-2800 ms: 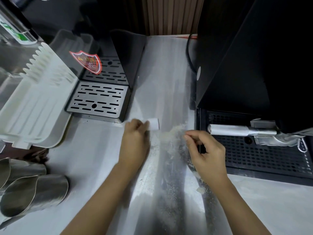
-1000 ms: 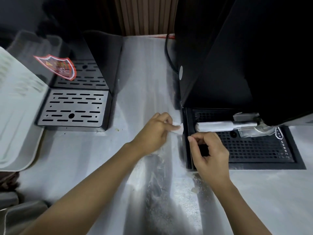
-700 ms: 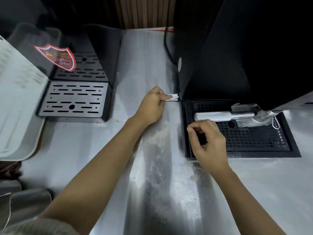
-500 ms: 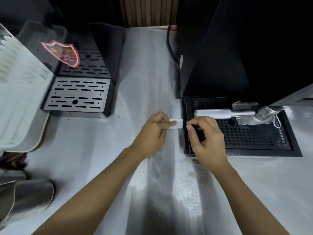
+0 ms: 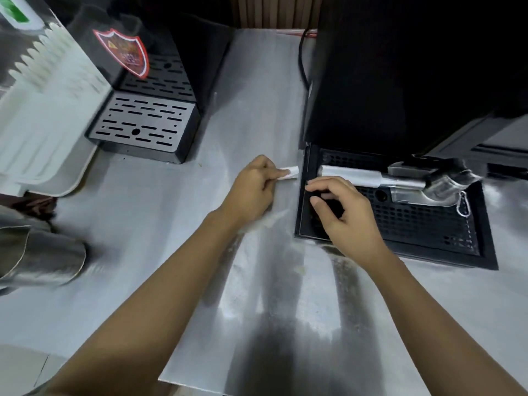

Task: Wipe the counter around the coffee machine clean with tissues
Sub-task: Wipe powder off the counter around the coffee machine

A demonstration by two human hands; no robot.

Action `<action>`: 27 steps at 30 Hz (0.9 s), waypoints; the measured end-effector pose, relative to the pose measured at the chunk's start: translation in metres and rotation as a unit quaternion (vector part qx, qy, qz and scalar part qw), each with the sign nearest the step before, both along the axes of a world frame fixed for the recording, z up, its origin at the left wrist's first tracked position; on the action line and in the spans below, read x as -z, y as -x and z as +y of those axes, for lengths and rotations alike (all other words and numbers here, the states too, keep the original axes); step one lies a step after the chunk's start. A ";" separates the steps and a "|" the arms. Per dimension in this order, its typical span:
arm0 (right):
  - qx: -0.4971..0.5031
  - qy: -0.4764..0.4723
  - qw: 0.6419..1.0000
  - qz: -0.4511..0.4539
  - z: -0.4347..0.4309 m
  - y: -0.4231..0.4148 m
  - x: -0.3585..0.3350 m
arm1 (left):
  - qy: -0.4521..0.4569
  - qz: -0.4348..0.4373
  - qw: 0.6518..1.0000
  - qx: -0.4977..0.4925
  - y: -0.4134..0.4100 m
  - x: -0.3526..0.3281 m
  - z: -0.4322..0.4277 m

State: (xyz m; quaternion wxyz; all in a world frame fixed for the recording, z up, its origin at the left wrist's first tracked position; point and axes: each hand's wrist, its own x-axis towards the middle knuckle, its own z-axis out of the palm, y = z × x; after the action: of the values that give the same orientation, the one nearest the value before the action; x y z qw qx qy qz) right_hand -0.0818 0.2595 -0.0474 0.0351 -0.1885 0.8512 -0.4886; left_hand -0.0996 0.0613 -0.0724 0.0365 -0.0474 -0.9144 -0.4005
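Since half a second before, the left hand [image 5: 255,187] and its tissue [image 5: 290,174] had shifted slightly farther along the drip tray's left side, and the right fingertips no longer met the tissue.

We recorded:
- Tissue: white, folded to a small flat strip, pinched between the left thumb and fingers, lying on the counter [image 5: 160,212] just beside the tray's left wall.
- Right hand [image 5: 344,214]: fingers curled inward over the tray's near-left corner, index tip at the rim, holding nothing that showed.
- Counter: brushed steel, dull sheen, with pale powdery streaks near the hands.
- Coffee machine [image 5: 400,81]: matte black, boxy, on the right.
- Drip tray [image 5: 428,224]: black, rectangular, perforated with small round holes.
- Tool [image 5: 360,177]: pale cylindrical handle with a blurred metal head, lying across the tray.
- Second machine, far left: slotted steel grate [image 5: 143,121], red shield sticker [image 5: 125,52].
- Ribbed white plastic tray [image 5: 43,115], far left edge.
- Steel cup [image 5: 40,252] on its side, near left, blurred.
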 end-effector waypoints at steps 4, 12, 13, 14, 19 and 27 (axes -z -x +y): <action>-0.016 -0.001 1.000 0.027 0.002 0.002 0.004 | -0.037 -0.025 0.999 0.028 -0.077 0.013 0.014; -0.035 0.012 0.997 0.061 0.003 0.001 0.007 | -0.036 0.021 0.972 -0.232 -0.059 -0.009 -0.015; -0.037 0.014 0.997 0.064 0.002 0.001 0.007 | 0.006 0.015 0.969 -0.246 -0.047 -0.007 -0.023; -0.037 0.015 0.997 0.065 0.002 0.001 0.008 | 0.036 0.000 0.967 -0.252 -0.039 -0.004 -0.027; -0.033 0.013 0.997 0.072 0.001 0.000 0.008 | 0.065 0.007 0.976 -0.209 -0.074 0.002 0.002; -0.031 0.006 0.997 0.070 0.001 -0.002 0.008 | -0.103 -0.032 0.950 -0.293 -0.120 -0.026 0.010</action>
State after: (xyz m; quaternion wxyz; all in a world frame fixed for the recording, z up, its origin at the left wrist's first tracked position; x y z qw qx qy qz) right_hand -0.0802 0.2605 -0.0556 -0.0110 -0.2485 0.8426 -0.4777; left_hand 0.0200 0.0712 -0.0462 0.1274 0.2394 -0.8426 -0.4653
